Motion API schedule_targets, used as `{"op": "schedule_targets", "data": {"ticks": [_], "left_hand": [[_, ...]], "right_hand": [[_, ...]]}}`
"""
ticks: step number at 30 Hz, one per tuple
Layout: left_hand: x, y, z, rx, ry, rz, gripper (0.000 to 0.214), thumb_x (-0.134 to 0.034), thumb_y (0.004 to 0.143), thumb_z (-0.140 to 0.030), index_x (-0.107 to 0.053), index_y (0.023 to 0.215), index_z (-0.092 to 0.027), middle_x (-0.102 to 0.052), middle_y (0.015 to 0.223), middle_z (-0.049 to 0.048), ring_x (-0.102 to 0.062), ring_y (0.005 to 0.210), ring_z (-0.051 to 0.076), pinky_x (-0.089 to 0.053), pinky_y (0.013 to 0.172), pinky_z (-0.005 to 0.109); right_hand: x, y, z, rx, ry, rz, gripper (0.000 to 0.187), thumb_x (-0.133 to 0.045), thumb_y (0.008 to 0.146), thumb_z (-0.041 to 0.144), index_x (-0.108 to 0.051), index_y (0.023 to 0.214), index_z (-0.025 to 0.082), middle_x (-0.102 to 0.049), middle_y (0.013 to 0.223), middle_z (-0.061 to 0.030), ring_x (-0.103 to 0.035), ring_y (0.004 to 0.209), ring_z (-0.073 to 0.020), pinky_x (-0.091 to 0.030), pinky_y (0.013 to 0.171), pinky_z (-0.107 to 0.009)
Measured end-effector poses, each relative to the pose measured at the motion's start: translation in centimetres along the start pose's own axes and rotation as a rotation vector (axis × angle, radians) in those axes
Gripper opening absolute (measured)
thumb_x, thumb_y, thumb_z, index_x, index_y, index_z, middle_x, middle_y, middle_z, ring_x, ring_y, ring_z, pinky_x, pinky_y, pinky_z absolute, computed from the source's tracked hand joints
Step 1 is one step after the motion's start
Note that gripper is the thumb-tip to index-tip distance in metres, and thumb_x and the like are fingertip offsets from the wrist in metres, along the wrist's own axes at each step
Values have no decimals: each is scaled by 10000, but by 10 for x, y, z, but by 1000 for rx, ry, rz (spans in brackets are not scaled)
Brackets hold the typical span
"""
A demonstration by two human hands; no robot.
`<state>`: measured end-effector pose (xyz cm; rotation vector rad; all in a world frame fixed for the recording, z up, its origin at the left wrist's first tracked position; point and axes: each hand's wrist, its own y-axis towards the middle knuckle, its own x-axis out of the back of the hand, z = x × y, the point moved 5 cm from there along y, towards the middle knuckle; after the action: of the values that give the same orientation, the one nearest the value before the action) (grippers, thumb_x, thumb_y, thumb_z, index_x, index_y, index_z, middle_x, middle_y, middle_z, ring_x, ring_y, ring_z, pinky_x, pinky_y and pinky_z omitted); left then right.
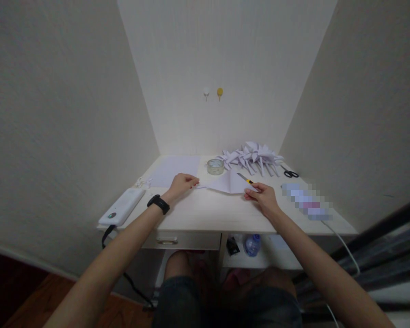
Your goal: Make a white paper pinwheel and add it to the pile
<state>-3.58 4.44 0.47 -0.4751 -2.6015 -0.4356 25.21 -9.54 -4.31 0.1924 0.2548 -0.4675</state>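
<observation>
My left hand [184, 183], with a black watch on the wrist, is closed in a pinch at a thin white paper strip [201, 187] just above the desk. In my right hand [263, 197] is a yellow and black utility knife [249, 181], its blade out and pointing up and to the left. The fingers of that hand also meet the right edge of a white sheet of paper [222, 183], creased down its middle and partly raised. Behind the sheet stands a roll of clear tape [215, 167].
Several folded paper pinwheels [254, 157] are heaped at the back right, near black-handled scissors [290, 173]. White paper [176, 169] lies at the back left. A white device [122, 207] is at the desk's left edge, and a blurred-out object [306, 202] with a cable at the right.
</observation>
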Motion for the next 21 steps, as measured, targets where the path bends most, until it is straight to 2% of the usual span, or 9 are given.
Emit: {"op": "schedule_targets", "data": {"ticks": [3, 5, 7, 10, 13, 16, 21], "left_hand": [[-16, -3, -10, -235, 496, 85, 230, -673, 817, -337, -781, 970, -202, -758, 986, 124, -673, 912, 267, -452, 797, 329], [-32, -6, -16, -341, 704, 145, 266, -631, 847, -318, -756, 1053, -204, -750, 995, 139, -664, 958, 281, -434, 824, 340], [-44, -8, -18, -384, 826, 185, 260, -573, 883, -277, -741, 1069, -207, -747, 970, 138, -667, 949, 272, -424, 816, 336], [-52, -8, -21, -432, 900, 214, 278, -475, 925, -210, -739, 1009, -194, -740, 931, 141, -670, 907, 256, -412, 794, 334], [-48, -7, -23, -487, 923, 223, 286, -451, 923, -176, -736, 911, -166, -727, 881, 159, -663, 864, 262, -401, 783, 348], [-33, -4, -21, -509, 991, 192, 283, -447, 914, -153, -730, 902, -156, -723, 887, 167, -654, 874, 263, -392, 798, 358], [-3, 3, -6, -401, 1048, 147, 280, -455, 900, -160, -729, 840, -156, -726, 874, 156, -650, 875, 268, -404, 816, 371]], "right_hand": [[0, -4, -5, -12, -6, 1, 511, -957, 366, 334, -683, 759, 154, -708, 636, -7, -664, 490, -154, -586, 505, -266], [1, -6, -10, -11, -52, 16, 516, -943, 394, 378, -683, 781, 156, -698, 620, -4, -657, 487, -155, -562, 496, -264], [2, -7, -14, 11, -163, 54, 470, -904, 479, 450, -695, 786, 161, -687, 601, -7, -647, 499, -158, -531, 499, -265], [6, -10, -15, 81, -410, 101, 374, -804, 625, 523, -716, 730, 175, -688, 603, -24, -624, 549, -166, -488, 541, -277], [9, -13, -11, 169, -586, 90, 349, -729, 691, 546, -709, 649, 200, -685, 616, -30, -602, 609, -190, -462, 599, -303], [7, -14, -7, 230, -669, 91, 318, -694, 709, 532, -719, 665, 218, -696, 652, -37, -610, 668, -220, -456, 657, -333], [0, -9, -5, 326, -844, 54, 210, -664, 722, 411, -702, 779, 212, -718, 763, -47, -624, 722, -225, -464, 724, -355]]}}
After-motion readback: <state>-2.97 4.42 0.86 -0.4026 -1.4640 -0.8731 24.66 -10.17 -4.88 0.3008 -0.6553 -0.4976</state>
